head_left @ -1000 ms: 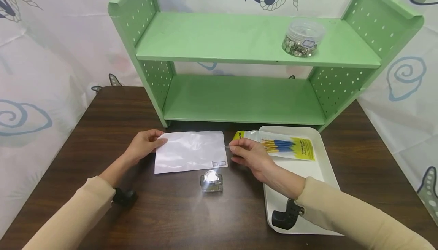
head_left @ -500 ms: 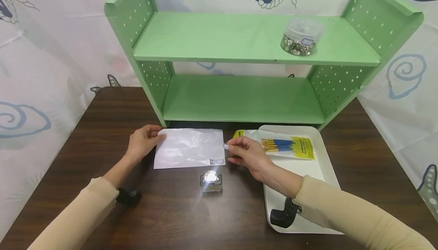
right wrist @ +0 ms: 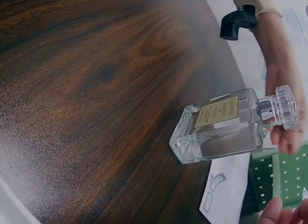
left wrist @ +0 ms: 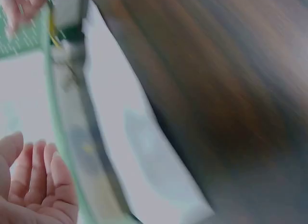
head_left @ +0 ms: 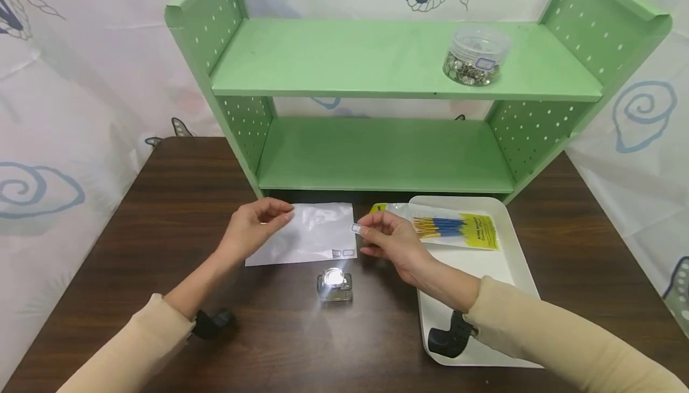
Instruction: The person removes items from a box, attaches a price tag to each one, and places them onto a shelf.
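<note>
sticker (head_left: pixel 356 228) in right fingers (head_left: pixel 377 219), bottle label (right wrist: pixel 217 112), right wrist view only

I get an evenly bright head view, glare flaring on the bottle cap (head_left: pixel 334 276) below centre and softer sheen on the white sheet (head_left: pixel 321 231), while blur smears the tabletop (left wrist: pixel 216 84) across the left-wrist view's right side.

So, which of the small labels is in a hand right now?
The label pinched in the right hand. Two other labels are on the sheet, at its near right corner, and one is on the jar.
</note>
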A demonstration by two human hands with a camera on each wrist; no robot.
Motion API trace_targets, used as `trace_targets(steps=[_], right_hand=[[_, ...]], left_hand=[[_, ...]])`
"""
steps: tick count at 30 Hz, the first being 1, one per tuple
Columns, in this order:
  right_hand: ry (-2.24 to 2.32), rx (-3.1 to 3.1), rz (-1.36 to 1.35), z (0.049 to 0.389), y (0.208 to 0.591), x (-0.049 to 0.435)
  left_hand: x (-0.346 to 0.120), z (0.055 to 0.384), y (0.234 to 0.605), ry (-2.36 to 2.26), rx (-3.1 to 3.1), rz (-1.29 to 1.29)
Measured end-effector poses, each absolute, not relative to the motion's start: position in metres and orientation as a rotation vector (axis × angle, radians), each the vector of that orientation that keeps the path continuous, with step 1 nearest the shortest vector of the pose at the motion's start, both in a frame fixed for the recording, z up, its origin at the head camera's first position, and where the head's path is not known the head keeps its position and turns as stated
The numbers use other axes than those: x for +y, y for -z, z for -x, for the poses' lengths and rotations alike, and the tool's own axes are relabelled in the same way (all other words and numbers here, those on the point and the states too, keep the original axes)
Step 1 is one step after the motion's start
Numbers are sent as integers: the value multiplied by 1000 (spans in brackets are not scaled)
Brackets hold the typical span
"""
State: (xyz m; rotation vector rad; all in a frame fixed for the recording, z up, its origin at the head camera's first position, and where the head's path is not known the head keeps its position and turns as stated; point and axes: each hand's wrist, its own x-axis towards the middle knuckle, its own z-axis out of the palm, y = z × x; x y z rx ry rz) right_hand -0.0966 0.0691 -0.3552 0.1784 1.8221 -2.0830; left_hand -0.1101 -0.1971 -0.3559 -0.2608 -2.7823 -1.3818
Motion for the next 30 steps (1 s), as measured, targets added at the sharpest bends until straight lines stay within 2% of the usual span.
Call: trace_targets(steps=[6,12,30], right_hand=[[2058,1885,-119,91,348,70],[2041,1933,-58,85,341,73],[1885,2234,249,57,331,78]], left_hand=[[-151,104,336,1520,-2826,498],[-127,99,328,1621,-2816,606],[-118,68,317,1637,-2779,667]])
